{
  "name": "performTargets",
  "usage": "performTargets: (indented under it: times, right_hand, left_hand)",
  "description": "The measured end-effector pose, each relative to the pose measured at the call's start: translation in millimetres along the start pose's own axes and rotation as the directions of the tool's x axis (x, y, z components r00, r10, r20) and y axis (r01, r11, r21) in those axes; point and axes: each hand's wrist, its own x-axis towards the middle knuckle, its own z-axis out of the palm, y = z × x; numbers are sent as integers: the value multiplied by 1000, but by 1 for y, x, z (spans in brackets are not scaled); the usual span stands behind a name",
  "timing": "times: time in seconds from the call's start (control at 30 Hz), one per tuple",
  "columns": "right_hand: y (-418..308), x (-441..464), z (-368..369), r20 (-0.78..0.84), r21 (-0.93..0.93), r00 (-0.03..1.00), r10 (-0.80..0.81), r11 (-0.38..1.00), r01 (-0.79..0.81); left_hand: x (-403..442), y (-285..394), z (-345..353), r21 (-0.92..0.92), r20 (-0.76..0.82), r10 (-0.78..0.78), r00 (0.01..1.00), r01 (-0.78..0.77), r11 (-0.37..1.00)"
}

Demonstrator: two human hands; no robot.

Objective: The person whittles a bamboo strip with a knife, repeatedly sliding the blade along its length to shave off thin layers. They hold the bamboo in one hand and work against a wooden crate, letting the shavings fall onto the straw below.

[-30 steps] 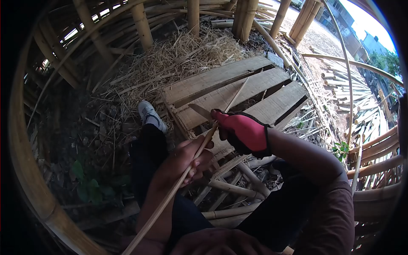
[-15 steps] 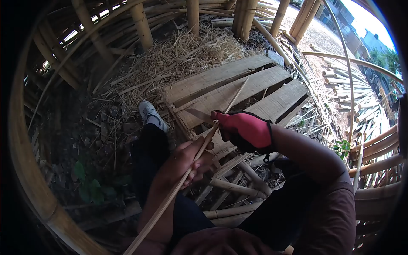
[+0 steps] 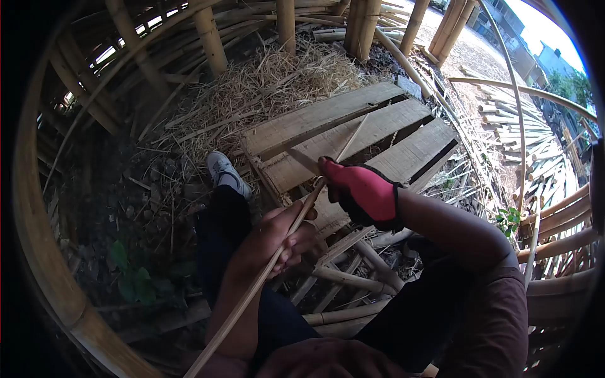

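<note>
A long, thin bamboo strip (image 3: 254,291) runs slantwise from the bottom edge up over the wooden slats. My bare left hand (image 3: 285,239) is closed around its middle, fingers wrapped underneath. Farther up the strip, my right hand (image 3: 365,193), in a red and black glove, grips a knife. The knife blade (image 3: 304,159) points left from the glove and lies across or close to the strip; exact contact is too small to make out. The glove hides the knife's handle.
A slatted wooden pallet (image 3: 391,154) lies before me, with a heap of straw-like shavings (image 3: 277,88) behind it. Bamboo posts (image 3: 285,28) stand around. Cut bamboo poles (image 3: 526,142) are stacked at right. My shoe (image 3: 225,171) rests left of the pallet.
The knife tip has shifted slightly right and up the image, and the gloved hand has turned a little. My left hand and the strip look almost unmoved.
</note>
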Motion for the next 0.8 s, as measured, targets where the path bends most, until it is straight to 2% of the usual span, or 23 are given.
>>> performTargets:
  times: [0.03, 0.1, 0.17, 0.2, 0.27, 0.3, 0.33, 0.37, 0.43, 0.5, 0.63, 0.7, 0.77, 0.8]
  right_hand:
    - [3, -10, 9, 119, -43, 993, 1, 999, 4]
    - [-3, -8, 0, 125, -209, 992, -15, 977, 41]
    - [-1, 13, -18, -10, -8, 997, -70, 997, 70]
    - [3, 15, -19, -46, 43, 999, -23, 999, 25]
    - [2, -10, 5, 68, -15, 998, 14, 1000, -13]
    - [4, -14, 12, 107, -42, 994, 16, 999, -12]
    - [1, -9, 2, 134, -147, 991, -15, 988, 35]
    - [-6, -4, -5, 66, -64, 997, 40, 997, -36]
    - [4, 17, -22, -41, 54, 996, -81, 995, 83]
    - [4, -9, 5, 144, -49, 989, 33, 998, -26]
    - [-4, 6, -15, 37, 30, 999, 3, 1000, -4]
    - [6, 13, -14, 7, 86, 997, -74, 994, 73]
    - [9, -9, 12, 181, 5, 982, 56, 998, -58]
    - [0, -17, 8, 219, -51, 972, 84, 996, -75]
  left_hand:
    - [-1, 0, 0, 29, -6, 23, 1000, -23, 999]
    - [-1, 0, -2, -4, -14, 8, 1000, -8, 1000]
    - [0, -1, -2, -30, -9, -9, 1000, 9, 1000]
    - [1, -2, -2, -36, -11, -11, 1000, 11, 999]
    - [1, 1, -1, -46, -17, -6, 1000, 5, 999]
    - [-2, 1, 1, 5, -25, 2, 1000, -2, 1000]
    - [-4, 1, 2, 63, -29, 5, 1000, -3, 998]
    - [-3, 0, 1, 68, -27, -5, 1000, 7, 998]
    - [3, 0, 0, -44, -19, -9, 1000, 9, 999]
    - [0, 0, 1, -21, -15, 4, 1000, -5, 1000]
    - [2, 0, -2, -12, -39, -32, 999, 31, 999]
    - [3, -1, -2, -1, -26, -20, 999, 20, 1000]
    - [1, 0, -2, 2, -23, -11, 1000, 12, 1000]
    - [-1, 0, -2, 17, -23, -5, 1000, 6, 1000]
